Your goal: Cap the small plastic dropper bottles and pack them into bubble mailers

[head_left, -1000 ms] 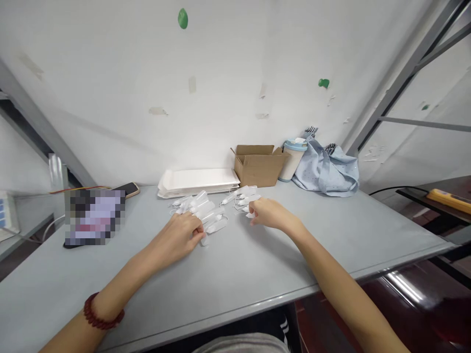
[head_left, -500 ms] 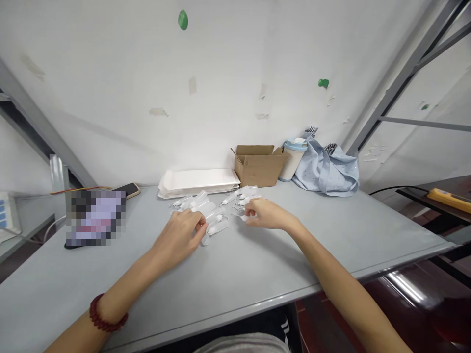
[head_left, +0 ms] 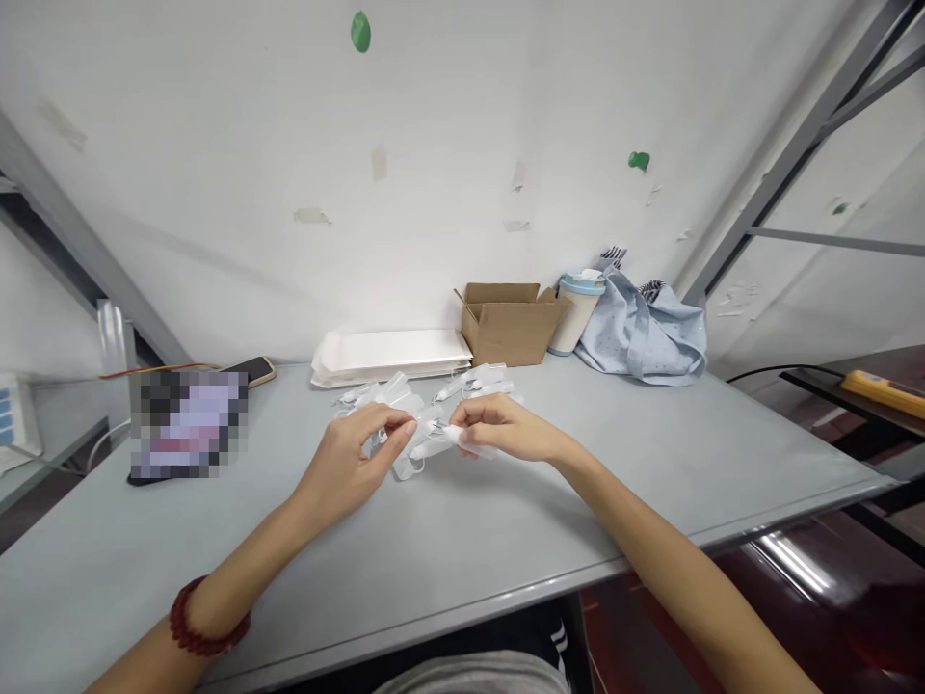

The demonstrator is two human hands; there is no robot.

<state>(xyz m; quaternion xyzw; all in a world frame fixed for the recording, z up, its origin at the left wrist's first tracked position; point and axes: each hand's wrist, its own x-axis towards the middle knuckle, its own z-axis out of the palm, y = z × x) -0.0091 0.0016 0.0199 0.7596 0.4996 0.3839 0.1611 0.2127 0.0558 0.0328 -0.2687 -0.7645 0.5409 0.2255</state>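
My right hand (head_left: 498, 426) pinches a small translucent white plastic tube (head_left: 455, 435), with a thin loop or wire at its left end. Beside it, my left hand (head_left: 368, 443) has thumb and forefinger pressed together; whatever lies between them is too small to make out. Behind and between both hands spreads a loose pile of similar translucent tubes (head_left: 396, 388), several with thin loops. Another cluster of the tubes (head_left: 484, 378) lies just behind my right hand. My left fingers hide part of the pile.
White flat packets (head_left: 390, 355) lie stacked against the wall beside an open cardboard box (head_left: 510, 333). A lidded cup (head_left: 574, 313) and a light blue cloth bag (head_left: 643, 337) stand right of it. A phone (head_left: 256, 370) and a blurred-out item (head_left: 189, 424) are at left.
My right hand has come left and nearer to my left hand, lifting a tube from the pile's right side. My left hand has shifted slightly, its fingertips now close to the tube's loop end.
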